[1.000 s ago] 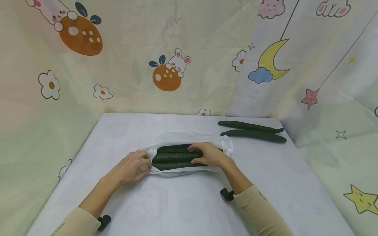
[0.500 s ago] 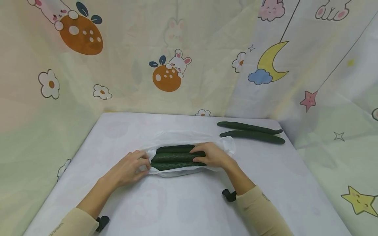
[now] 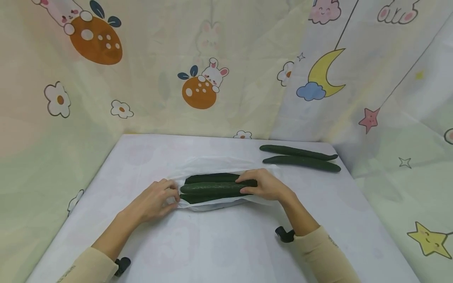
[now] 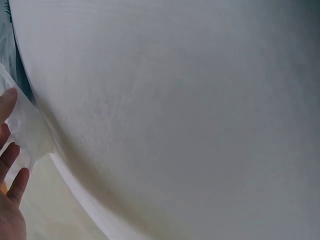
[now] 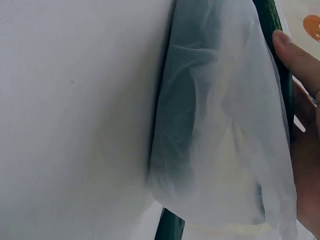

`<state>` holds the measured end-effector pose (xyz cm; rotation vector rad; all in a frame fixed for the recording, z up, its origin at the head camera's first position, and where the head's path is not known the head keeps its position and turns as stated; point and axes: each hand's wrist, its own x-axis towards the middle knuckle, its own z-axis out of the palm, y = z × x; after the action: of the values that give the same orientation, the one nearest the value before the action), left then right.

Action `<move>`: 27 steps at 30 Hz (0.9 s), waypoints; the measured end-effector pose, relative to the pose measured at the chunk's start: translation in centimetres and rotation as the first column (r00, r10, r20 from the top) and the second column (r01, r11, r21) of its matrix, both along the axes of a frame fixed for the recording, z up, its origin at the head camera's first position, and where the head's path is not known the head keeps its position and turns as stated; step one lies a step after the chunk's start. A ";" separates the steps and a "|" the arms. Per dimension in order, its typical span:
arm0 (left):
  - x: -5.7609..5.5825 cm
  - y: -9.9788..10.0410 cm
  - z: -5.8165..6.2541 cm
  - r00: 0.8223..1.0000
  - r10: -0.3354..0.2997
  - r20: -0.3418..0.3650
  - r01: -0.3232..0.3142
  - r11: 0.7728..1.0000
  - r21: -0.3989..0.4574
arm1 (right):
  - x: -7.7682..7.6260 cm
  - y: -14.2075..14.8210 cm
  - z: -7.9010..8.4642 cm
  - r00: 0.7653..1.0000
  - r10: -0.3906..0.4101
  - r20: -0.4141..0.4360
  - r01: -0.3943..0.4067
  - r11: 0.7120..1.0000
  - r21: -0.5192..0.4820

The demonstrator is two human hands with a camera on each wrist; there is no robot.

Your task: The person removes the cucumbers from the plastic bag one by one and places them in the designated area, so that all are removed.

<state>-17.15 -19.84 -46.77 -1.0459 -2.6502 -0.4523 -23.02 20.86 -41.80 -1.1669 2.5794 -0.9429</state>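
Observation:
A thin white plastic bag [image 3: 198, 163] lies on the table with its opening upward, and several dark green cucumbers [image 3: 212, 188] lie side by side inside. My left hand [image 3: 159, 198] holds the bag's left edge; in the left wrist view the thumb [image 4: 7, 104] is against the thin film. With its thumb and fingers, my right hand [image 3: 265, 184] grips the middle cucumber near its right end. In the right wrist view the bag's side [image 5: 225, 125] covers most of the cucumbers, and a green strip shows beside the thumb [image 5: 287, 42].
Two more cucumbers [image 3: 301, 163] lie at the table's back right, outside the bag. The white table [image 3: 219, 243] is enclosed at the back and sides by a patterned cloth [image 3: 152, 78].
My right hand has slid a little to the right along the cucumbers, uncovering more of the middle one. The left hand stays at the bag's left edge.

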 end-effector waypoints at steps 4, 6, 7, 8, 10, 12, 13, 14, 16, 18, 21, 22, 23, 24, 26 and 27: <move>0.0 0.0 0.0 1.000 0.006 0.006 -0.006 1.000 -0.003 | 0.2 0.1 0.1 0.999 0.037 0.009 -0.037 0.998 -0.057; 0.0 0.1 0.1 1.000 0.011 0.005 -0.011 1.000 -0.010 | 0.3 0.1 0.2 0.998 0.059 0.015 -0.057 0.994 -0.091; 0.0 0.1 0.1 1.000 0.016 0.006 -0.016 1.000 -0.015 | 0.4 0.0 0.2 0.997 0.071 0.016 -0.069 0.992 -0.110; 0.0 0.1 0.1 1.000 0.020 0.007 -0.020 1.000 -0.021 | 0.4 0.0 0.3 0.996 0.085 0.011 -0.083 0.988 -0.127; 0.0 0.2 0.1 1.000 0.028 0.007 -0.028 0.999 -0.034 | 0.6 -0.2 0.4 0.994 0.111 0.003 -0.109 0.981 -0.161; 0.0 0.2 0.0 0.999 0.031 0.010 -0.031 0.999 -0.037 | 0.7 -0.5 0.6 0.992 0.127 -0.004 -0.126 0.975 -0.183; -0.1 0.3 0.0 0.999 0.030 0.011 -0.030 0.999 -0.034 | 0.8 -0.6 0.7 0.990 0.137 -0.013 -0.137 0.971 -0.194; -0.1 0.3 0.0 1.000 0.026 0.010 -0.026 0.999 -0.028 | 0.9 -0.7 0.8 0.989 0.145 -0.015 -0.145 0.968 -0.204; -0.1 0.3 -0.1 1.000 0.014 0.005 -0.014 1.000 -0.005 | 1.0 -1.0 1.0 0.987 0.157 -0.021 -0.158 0.963 -0.219; -0.1 0.3 -0.1 1.000 0.002 -0.002 -0.002 1.000 0.014 | 1.1 -1.3 1.1 0.985 0.171 -0.025 -0.172 0.957 -0.235; 0.0 0.3 -0.2 1.000 -0.011 -0.002 0.011 0.999 0.032 | 1.3 -1.7 1.5 0.981 0.191 -0.032 -0.193 0.949 -0.250; 0.0 0.3 -0.2 1.000 -0.007 0.003 0.007 0.999 0.032 | 1.4 -1.8 1.6 0.979 0.201 -0.034 -0.203 0.945 -0.256; 0.1 0.3 -0.2 1.000 0.002 0.014 -0.002 1.000 0.029 | 1.5 -2.0 1.8 0.977 0.211 -0.040 -0.214 0.941 -0.261; 0.1 0.3 -0.1 1.000 0.010 0.025 -0.011 1.000 0.029 | 1.5 -2.1 2.0 0.974 0.220 -0.045 -0.224 0.937 -0.267; 0.2 0.4 0.0 0.999 0.033 0.043 -0.034 0.999 0.024 | 1.7 -2.3 2.5 0.970 0.235 -0.055 -0.241 0.930 -0.277; 0.2 0.4 0.0 0.998 0.043 0.047 -0.044 0.999 0.022 | 1.7 -2.4 2.7 0.969 0.241 -0.061 -0.248 0.927 -0.282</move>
<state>-16.92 -19.46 -46.75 -0.9802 -2.6957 -0.5028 -21.31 18.43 -39.10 -1.5403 2.2928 -1.2786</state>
